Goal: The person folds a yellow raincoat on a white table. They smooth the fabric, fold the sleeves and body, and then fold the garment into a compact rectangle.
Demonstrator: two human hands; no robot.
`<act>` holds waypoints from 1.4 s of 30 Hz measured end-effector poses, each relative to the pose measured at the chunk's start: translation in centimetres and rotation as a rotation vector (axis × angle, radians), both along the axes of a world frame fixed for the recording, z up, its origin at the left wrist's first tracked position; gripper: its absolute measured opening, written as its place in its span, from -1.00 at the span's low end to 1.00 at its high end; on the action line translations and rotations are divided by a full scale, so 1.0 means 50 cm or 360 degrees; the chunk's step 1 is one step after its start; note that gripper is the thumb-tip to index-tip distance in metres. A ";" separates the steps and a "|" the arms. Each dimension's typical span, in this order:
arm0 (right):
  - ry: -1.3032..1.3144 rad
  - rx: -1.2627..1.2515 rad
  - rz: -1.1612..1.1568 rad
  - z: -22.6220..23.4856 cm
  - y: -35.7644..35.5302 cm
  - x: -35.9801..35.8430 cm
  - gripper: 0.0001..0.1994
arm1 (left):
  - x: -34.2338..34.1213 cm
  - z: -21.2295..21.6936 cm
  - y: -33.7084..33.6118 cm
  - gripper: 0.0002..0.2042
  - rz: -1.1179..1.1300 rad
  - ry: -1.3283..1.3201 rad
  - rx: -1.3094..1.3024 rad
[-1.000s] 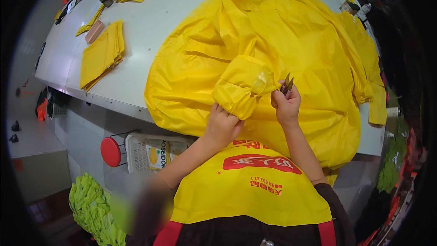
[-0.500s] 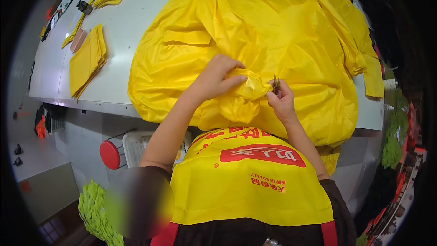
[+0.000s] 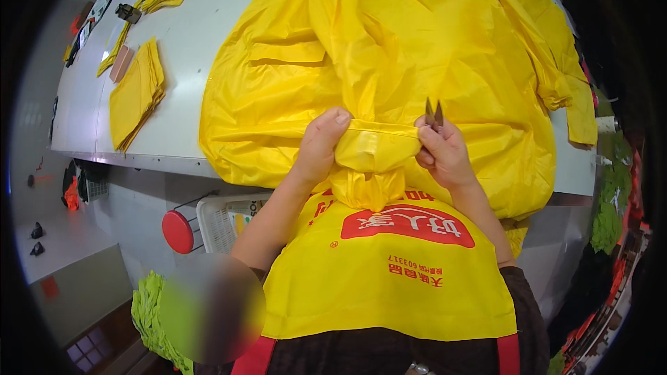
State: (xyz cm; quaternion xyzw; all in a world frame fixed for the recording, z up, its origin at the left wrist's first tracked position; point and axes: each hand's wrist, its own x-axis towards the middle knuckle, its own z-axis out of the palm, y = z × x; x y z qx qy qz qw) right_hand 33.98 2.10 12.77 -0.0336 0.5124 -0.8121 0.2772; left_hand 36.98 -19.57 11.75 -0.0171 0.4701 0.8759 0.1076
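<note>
A large yellow garment [image 3: 431,48], thin and wrinkled, lies heaped over the table, with a flap like a pocket's at its left part. Near its front, a seamed edge is stretched straight between my two hands. My left hand [image 3: 323,142] pinches one end of that edge, thumb on top. The other end is gripped by my right hand [image 3: 445,149], which also keeps a pair of thread snips [image 3: 433,115] in its palm. The snips' two pointed blades stick out away from me, a little apart. Below the taut edge, loose cloth hangs down against my yellow apron [image 3: 389,292].
Folded yellow pieces [image 3: 137,97] lie on the table [image 3: 180,76] at the left, beside a pinkish block [image 3: 121,64]. A small dark object [image 3: 128,12] sits farther back. Below the table's edge are a red round stool [image 3: 178,232] and a white plastic basket [image 3: 217,226]. Green cloth [image 3: 154,316] is heaped at lower left.
My left hand has come nearer and now pinches the seamed edge. The bunched cloth has been pulled out straight between both hands. The snips stay in my right hand, which has shifted slightly right.
</note>
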 end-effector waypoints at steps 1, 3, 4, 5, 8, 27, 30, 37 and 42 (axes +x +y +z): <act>-0.0053 -0.0100 0.0066 0.005 0.005 -0.007 -0.90 | 0.002 0.007 0.005 -0.80 -0.0001 -0.0025 0.0034; -0.0041 -0.0171 0.0178 0.008 0.007 -0.022 -0.88 | 0.001 0.029 0.006 -0.77 -0.0106 -0.0090 -0.0083; 0.0051 -0.0071 0.0202 0.003 0.006 -0.028 -0.87 | -0.002 0.046 0.006 -0.76 -0.0210 -0.0131 -0.0233; 0.0142 0.0030 0.0224 -0.004 0.005 -0.033 -0.87 | -0.005 0.054 0.004 -0.73 -0.0317 -0.0171 -0.0383; 0.0251 0.0258 0.0245 -0.008 0.005 -0.041 -0.86 | -0.025 0.052 -0.008 -0.75 -0.0635 -0.0468 -0.0450; 0.1364 0.1027 -0.0205 0.034 -0.021 -0.015 -0.83 | -0.030 0.039 0.034 -0.69 -0.0412 -0.0395 -0.0407; 0.1774 0.1272 -0.0205 0.040 -0.019 -0.018 -0.79 | -0.027 0.036 0.038 -0.69 -0.0395 -0.0311 -0.0539; 0.1425 0.0977 0.0100 0.068 0.000 -0.007 -0.81 | -0.019 0.031 0.035 -0.70 -0.0353 -0.0247 -0.0579; 0.1007 0.0803 0.0006 0.060 0.051 -0.023 -0.81 | -0.024 0.049 0.036 -0.69 -0.0405 -0.0412 -0.0220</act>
